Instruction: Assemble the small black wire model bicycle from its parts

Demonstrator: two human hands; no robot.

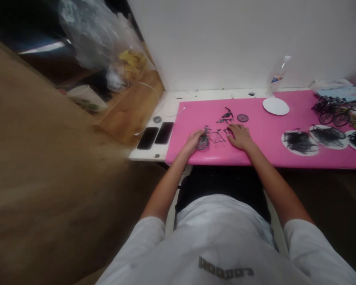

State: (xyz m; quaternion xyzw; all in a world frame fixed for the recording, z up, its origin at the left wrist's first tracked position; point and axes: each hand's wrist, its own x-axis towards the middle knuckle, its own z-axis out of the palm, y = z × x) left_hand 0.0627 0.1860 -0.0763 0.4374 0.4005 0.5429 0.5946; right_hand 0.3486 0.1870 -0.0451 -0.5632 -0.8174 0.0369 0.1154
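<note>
Fingertips of the left hand [196,138] appear to pinch the front end of a miniature bicycle [218,136], just above its one fitted wheel [202,143]; whether the right hand [240,136] grips the small dark part [226,130] at its fingertips is not clear. The bicycle lies on the pink sheet [265,144] between both hands. It looks light and stiff but thin, likely to bend or snap at the narrow tubes, so the sturdier front end seems the better hold. Just beyond are one loose wheel [243,118] and one group of saddle and handlebar pieces [226,115]. Farther right are four white plates [275,106], three bearing dark pieces [300,141], and several bicycles [332,113] too tangled to count; at left, two phones [147,138]
</note>
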